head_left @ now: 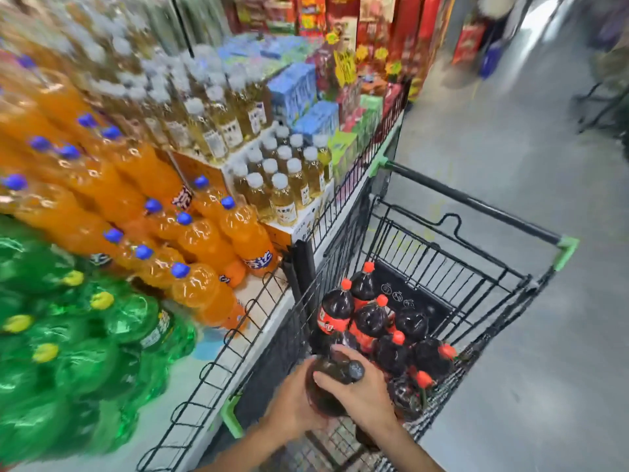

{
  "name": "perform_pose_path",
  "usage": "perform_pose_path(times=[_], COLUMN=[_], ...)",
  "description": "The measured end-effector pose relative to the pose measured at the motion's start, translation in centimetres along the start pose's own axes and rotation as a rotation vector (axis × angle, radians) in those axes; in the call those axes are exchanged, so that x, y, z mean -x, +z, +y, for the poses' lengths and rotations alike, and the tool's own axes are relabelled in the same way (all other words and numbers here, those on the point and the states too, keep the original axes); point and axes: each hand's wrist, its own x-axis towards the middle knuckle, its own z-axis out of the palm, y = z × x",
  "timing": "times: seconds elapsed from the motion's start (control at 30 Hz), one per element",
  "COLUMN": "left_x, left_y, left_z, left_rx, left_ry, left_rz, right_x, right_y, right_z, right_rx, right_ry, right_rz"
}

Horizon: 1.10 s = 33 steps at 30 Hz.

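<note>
A dark cola bottle [328, 390] with a black cap is held over the near end of a black wire shopping cart [476, 281]. My left hand [292, 400] grips its body from the left. My right hand [364, 393] curls round its neck and shoulder from the right. Several cola bottles with red caps [371, 318] lie and stand inside the cart just beyond the held bottle.
A low shelf with a black wire fence [238, 338] runs along the cart's left. It carries green soda bottles [85, 335], orange soda bottles [190, 247], pale yellow drink bottles [282, 185] and cartons. Grey aisle floor [510, 131] lies to the right; a blurred person stands far back.
</note>
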Motion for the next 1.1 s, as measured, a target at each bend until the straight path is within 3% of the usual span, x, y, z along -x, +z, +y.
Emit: perform_pose_path(times=[0.1,0.33,0.47,0.57,0.8,1.1], left_x=[1.9,7.5,12.2,16.3,27.6,46.8], left_y=[-3.8,-10.6,-12.5,-14.1,-18.6,-22.8], left_z=[5.1,10.3,11.6,11.6,6.4,-3.8], left_rx=[0.025,-0.263,-0.088,-0.054,-0.227,-0.203], left_ry=[0.051,0.069,0.233,0.208,0.162,0.109], left_rz=[0.071,0.378,0.486,0.579,0.768,1.008], right_x=[0.6,3.1,5.9,8.7,18.0,32.4], right_y=[-0.5,0.6,2.5,4.3,12.1,27.2], right_z=[-5.7,-15.1,-18.2,-20.1,-23.2,-24.0], right_rx=[-0.01,-0.006,0.0,0.007,0.078,0.177], right_ry=[-0.15,-0.405,-0.496,-0.549,-0.706,-0.798], right_rz=[-0.037,-0.13,-0.176,-0.231,-0.343,-0.522])
